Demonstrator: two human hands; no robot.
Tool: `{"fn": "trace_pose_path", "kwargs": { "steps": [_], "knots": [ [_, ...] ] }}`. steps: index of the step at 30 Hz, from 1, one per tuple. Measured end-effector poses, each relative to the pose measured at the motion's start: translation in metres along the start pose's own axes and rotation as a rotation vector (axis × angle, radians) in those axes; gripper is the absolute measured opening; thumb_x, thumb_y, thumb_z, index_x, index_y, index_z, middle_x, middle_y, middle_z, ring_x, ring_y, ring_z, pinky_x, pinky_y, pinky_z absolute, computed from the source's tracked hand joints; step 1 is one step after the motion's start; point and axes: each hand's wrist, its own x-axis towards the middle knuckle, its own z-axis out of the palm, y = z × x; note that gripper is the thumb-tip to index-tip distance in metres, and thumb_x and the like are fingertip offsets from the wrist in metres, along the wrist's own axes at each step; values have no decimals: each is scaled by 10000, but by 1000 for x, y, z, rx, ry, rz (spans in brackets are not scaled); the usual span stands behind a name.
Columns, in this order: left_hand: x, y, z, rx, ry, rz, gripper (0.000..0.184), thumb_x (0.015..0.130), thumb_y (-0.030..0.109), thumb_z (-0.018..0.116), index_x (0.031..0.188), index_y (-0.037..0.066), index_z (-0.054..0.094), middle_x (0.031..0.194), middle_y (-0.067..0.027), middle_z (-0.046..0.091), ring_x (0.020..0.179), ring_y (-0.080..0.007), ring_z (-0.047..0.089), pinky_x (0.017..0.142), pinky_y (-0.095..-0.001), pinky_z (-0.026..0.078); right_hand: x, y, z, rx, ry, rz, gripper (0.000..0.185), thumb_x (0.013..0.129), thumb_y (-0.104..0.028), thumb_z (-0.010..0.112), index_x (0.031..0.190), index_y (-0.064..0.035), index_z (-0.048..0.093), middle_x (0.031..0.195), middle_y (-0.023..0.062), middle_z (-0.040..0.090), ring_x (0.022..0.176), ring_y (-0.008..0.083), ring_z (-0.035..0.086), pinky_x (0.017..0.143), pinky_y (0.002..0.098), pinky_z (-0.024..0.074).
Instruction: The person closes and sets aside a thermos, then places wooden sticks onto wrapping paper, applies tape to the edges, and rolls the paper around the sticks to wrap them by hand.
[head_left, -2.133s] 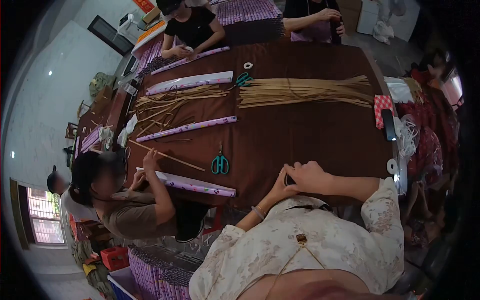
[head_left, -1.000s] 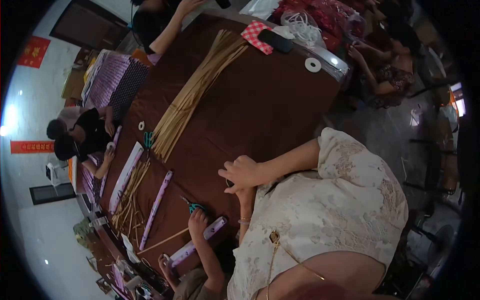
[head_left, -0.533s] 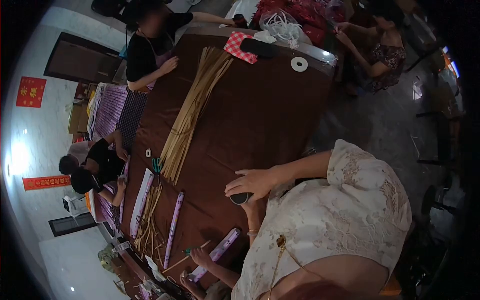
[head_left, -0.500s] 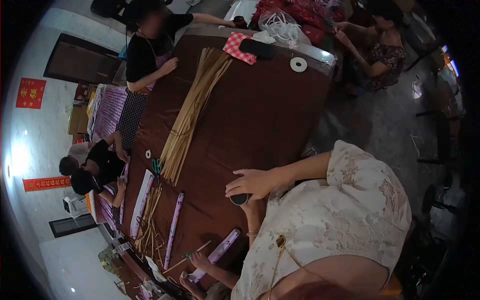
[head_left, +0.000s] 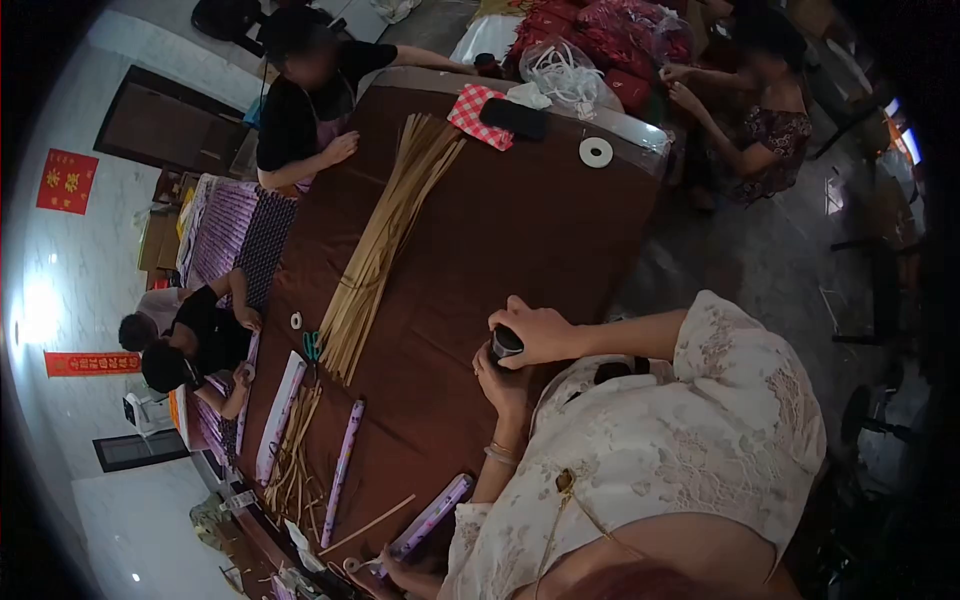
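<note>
My right hand (head_left: 538, 332) is wrapped round the upper part of a dark, round-topped object (head_left: 506, 343), close to my body at the table's front edge. From below, my left hand (head_left: 500, 385) holds the same object, its wrist wearing bangles. Beyond my hands lies a long bundle of flat tan strips (head_left: 385, 250) on the brown cloth. Teal-handled scissors (head_left: 312, 345) touch the bundle's near end. A patterned purple roll (head_left: 343, 470) lies to the left of my hands.
A black phone (head_left: 513, 118) rests by a red checked cloth (head_left: 477, 115); a white tape roll (head_left: 595, 152) is near the table's right edge. Co-workers are at the far side, left and upper right. A co-worker's hand (head_left: 395, 572) touches another purple roll (head_left: 432, 515) at the bottom.
My hands have moved slightly up and right with the dark object, and my right hand now grips its side instead of covering its top. The co-worker's hand has moved down along the near roll.
</note>
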Motion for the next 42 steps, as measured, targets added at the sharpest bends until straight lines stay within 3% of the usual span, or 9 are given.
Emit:
{"fn": "trace_pose_path", "kwargs": {
  "steps": [9,15,17,19,24,27,33,36,42],
  "knots": [
    [20,32,30,98,-131,26,709,561,188,820,1149,34,455,1111,-159,470,975,-328,498,798,-428,416,-25,39,-28,-7,88,86,704,671,-476,681,1236,-167,397,1139,97,472,921,290,573,767,392,476],
    [72,101,60,-292,-236,276,924,634,130,778,1366,33,223,1262,-203,390,1170,-355,390,959,-423,342,-51,27,-125,-44,513,89,563,615,-315,742,1097,-134,514,1009,49,528,901,252,581,717,327,491],
    [85,102,68,-50,-255,298,914,647,138,767,1370,33,216,1307,-225,349,1236,-358,327,989,-430,316,-47,37,-163,-65,726,68,557,612,-289,752,1089,-128,513,1018,49,530,894,251,578,724,339,486],
    [82,49,91,108,-321,319,928,668,220,756,1381,34,191,1348,-237,298,1273,-393,259,1012,-450,287,-36,57,-198,-202,926,-10,562,623,-281,759,1104,-148,500,982,73,531,866,259,582,667,361,492],
    [45,-25,94,469,-395,-94,1115,603,605,682,1402,43,145,1440,-232,111,1304,-448,139,979,-615,198,43,127,-279,-486,1240,-227,558,676,-367,745,1122,-147,493,1068,103,519,863,279,567,653,371,501],
    [38,-44,95,551,-397,-68,1163,584,707,617,1413,66,115,1455,-221,55,1321,-434,86,964,-648,170,111,174,-317,-537,1209,-106,582,734,-497,657,1182,-176,468,1097,112,507,874,287,579,610,374,516],
    [36,-36,96,548,-397,-135,1154,597,702,612,1421,89,86,1465,-197,33,1337,-402,57,982,-636,143,230,256,-348,-632,979,28,628,722,-492,658,1219,-181,433,1178,143,475,796,334,604,523,408,515],
    [39,-34,94,527,-432,-198,1159,589,691,624,1423,98,79,1469,-184,29,1340,-395,53,992,-628,126,255,268,-348,-601,841,179,704,696,-539,657,1282,-248,396,1311,160,390,914,346,589,638,433,522],
    [37,-29,92,519,-457,-233,1154,582,661,648,1423,106,85,1472,-175,24,1345,-380,46,1002,-617,116,275,249,-371,-677,560,220,730,676,-578,641,1292,-259,414,1256,203,431,1009,371,547,789,462,487]
  ]
}}
